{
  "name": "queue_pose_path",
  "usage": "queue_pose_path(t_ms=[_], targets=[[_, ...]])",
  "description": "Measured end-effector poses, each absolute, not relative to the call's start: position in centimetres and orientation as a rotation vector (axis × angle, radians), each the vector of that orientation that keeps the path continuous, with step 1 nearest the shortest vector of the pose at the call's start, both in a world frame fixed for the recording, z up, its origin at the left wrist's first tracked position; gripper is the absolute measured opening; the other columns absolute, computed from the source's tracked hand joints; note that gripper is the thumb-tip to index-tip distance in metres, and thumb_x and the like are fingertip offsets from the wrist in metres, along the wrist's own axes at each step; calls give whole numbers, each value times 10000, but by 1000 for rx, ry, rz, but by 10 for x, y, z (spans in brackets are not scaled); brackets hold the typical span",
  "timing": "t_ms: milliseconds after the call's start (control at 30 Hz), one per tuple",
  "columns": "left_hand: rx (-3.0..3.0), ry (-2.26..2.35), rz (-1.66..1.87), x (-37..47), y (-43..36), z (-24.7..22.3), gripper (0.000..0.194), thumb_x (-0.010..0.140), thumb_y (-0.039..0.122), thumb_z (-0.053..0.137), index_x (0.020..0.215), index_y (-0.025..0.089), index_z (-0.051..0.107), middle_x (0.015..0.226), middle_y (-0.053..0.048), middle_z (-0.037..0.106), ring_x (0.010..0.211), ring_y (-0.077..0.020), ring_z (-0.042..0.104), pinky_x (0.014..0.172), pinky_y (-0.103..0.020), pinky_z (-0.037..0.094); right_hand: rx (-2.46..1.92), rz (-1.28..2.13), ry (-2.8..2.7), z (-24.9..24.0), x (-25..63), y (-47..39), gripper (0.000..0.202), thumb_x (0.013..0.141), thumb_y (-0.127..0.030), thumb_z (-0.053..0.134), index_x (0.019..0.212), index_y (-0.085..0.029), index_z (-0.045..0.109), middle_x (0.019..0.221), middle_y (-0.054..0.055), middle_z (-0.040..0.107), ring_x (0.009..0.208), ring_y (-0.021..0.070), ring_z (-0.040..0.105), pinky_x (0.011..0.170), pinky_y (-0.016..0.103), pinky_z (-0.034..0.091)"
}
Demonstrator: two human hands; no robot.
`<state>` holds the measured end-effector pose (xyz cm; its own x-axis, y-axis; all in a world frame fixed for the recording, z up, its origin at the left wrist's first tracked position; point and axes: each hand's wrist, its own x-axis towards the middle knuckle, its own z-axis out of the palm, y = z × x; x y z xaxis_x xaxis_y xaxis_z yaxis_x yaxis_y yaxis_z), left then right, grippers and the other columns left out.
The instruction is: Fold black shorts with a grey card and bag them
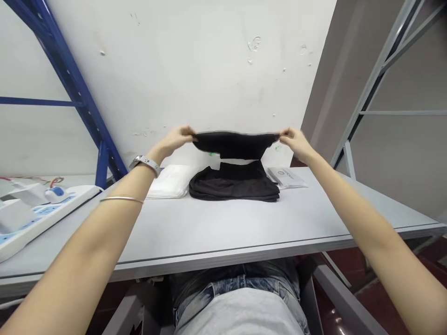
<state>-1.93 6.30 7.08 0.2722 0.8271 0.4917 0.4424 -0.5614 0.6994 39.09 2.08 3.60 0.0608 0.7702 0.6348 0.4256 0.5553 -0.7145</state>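
Note:
Stretched between my two hands is a folded piece of black fabric (237, 144), raised above the table. Its left end is pinched in my left hand (179, 138), its right end in my right hand (295, 141). Directly beneath lies a stack of folded black fabric (233, 182), and I cannot tell whether the raised piece still touches it at the back. A pile of white, thin sheets or bags (171, 181) sits left of the stack. On its right are clear printed plastic packets (286, 177).
The grey table (230, 228) meets a white wall (195, 65) behind. A white power strip (52, 209) with plugs and wires lies at the left. Blue metal shelving (80, 88) stands at the left, a grey metal frame (363, 97) at the right.

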Motion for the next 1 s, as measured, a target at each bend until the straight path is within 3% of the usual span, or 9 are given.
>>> queue_pose_path(t_ms=[133, 233, 333, 467, 533, 700, 767, 867, 1000], targets=[[2277, 1162, 264, -40, 29, 45, 285, 636, 430, 728, 863, 258, 734, 1029, -49, 734, 1059, -276, 620, 965, -361, 453, -1343, 661, -1917, -12, 400, -30, 95, 788, -258, 651, 857, -197, 674, 964, 62, 727, 901, 214, 663, 831, 371, 534], [2325, 1227, -77, -46, 13, 39, 312, 647, 468, 718, 907, 303, 766, 1152, -38, 713, 1133, -297, 592, 967, -349, 451, -1357, 731, -2196, -24, 409, -46, 193, 763, -294, 700, 940, -227, 734, 1051, 67, 722, 991, 250, 658, 845, 361, 528], [2419, 1332, 111, -38, 9, 37, 346, 738, 514, 626, 987, 314, 757, 1243, -16, 676, 1189, -291, 564, 979, -326, 443, -1344, 594, -2199, -21, 406, -39, 259, 828, -348, 647, 1058, -258, 724, 1154, 58, 699, 1081, 254, 631, 921, 377, 499], [2542, 1303, 361, -5, 8, 19, 498, 854, 560, 480, 1235, 295, 660, 1375, -19, 590, 1274, -269, 511, 1050, -332, 399, -1323, 450, -2100, -31, 369, -10, 378, 928, -430, 514, 1258, -287, 630, 1328, 52, 618, 1190, 255, 583, 1023, 423, 446], [2598, 1217, 334, 13, 7, 1, 560, 886, 580, 429, 1348, 299, 575, 1464, -22, 505, 1361, -265, 422, 1117, -357, 331, -1275, 382, -2187, -48, 342, 3, 444, 936, -447, 511, 1351, -296, 562, 1435, 44, 532, 1330, 270, 473, 1115, 455, 359], [2554, 1382, -25, 29, 12, -42, 655, 894, 685, 340, 1492, 418, 335, 1620, 35, 170, 1494, -345, 61, 1162, -611, 90, -1452, 406, -2375, -86, 305, 15, 522, 901, -515, 561, 1376, -298, 548, 1514, 50, 432, 1451, 332, 268, 1181, 519, 214], [2539, 1410, -70, 27, 16, -50, 685, 888, 714, 312, 1516, 452, 236, 1625, 42, 116, 1490, -367, 36, 1138, -658, 67, -1427, 429, -2364, -85, 312, 15, 524, 921, -522, 519, 1393, -294, 528, 1524, 49, 418, 1445, 308, 293, 1180, 488, 234], [2526, 1428, -56, 23, 20, -56, 695, 879, 741, 292, 1515, 487, 171, 1625, 49, 115, 1482, -393, 68, 1118, -687, 77, -1335, 351, -2210, -71, 341, 15, 458, 961, -403, 461, 1394, -262, 511, 1449, 71, 515, 1337, 236, 475, 1107, 391, 369], [2557, 1456, 3, 23, 21, -60, 670, 900, 714, 278, 1519, 468, 199, 1627, 33, 145, 1480, -407, 72, 1109, -704, 40, -1756, 37, -1987, -63, 381, 18, 330, 862, -214, 563, 1176, -153, 646, 1182, 161, 677, 1082, 282, 633, 893, 361, 483]])
